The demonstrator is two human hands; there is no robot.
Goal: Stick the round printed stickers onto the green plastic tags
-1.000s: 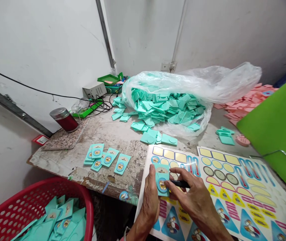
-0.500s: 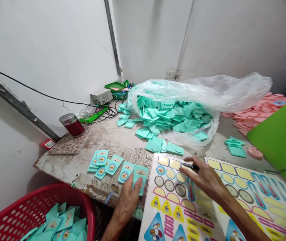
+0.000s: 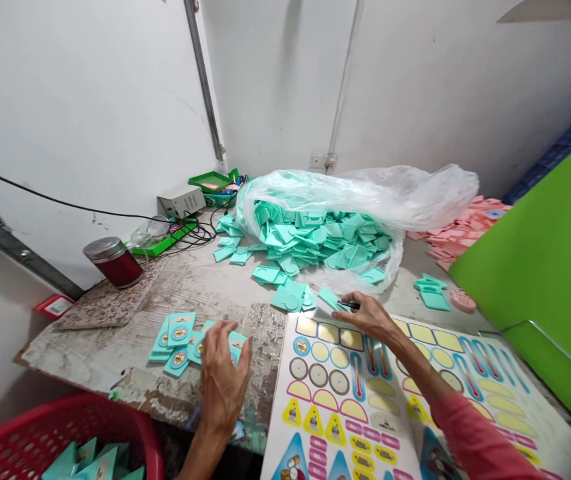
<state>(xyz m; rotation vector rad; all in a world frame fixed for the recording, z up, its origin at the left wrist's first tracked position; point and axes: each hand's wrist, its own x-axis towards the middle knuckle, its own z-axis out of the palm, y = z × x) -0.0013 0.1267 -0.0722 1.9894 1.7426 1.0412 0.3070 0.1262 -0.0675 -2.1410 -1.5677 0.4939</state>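
Note:
My left hand (image 3: 223, 377) lies fingers spread over the right end of a row of stickered teal cards (image 3: 178, 337) on the worn table (image 3: 115, 343). My right hand (image 3: 368, 317) reaches forward over the top of the sticker sheet (image 3: 345, 393). It pinches a small black tool (image 3: 349, 305) and touches a blank teal card (image 3: 328, 298) at the foot of the pile. A clear plastic bag (image 3: 365, 193) spills many blank teal cards (image 3: 315, 237) behind it.
A red basket (image 3: 65, 437) with finished teal cards sits at lower left. A red tin (image 3: 113, 260) stands on a stone slab. Pink pieces (image 3: 458, 227) lie at the back right. A green board (image 3: 545, 267) leans at right. Cables and a white box (image 3: 181, 200) are by the wall.
My left hand carried a stickered card from the sheet to the row at left and set it down. My right hand moved from the sheet up to the loose teal cards.

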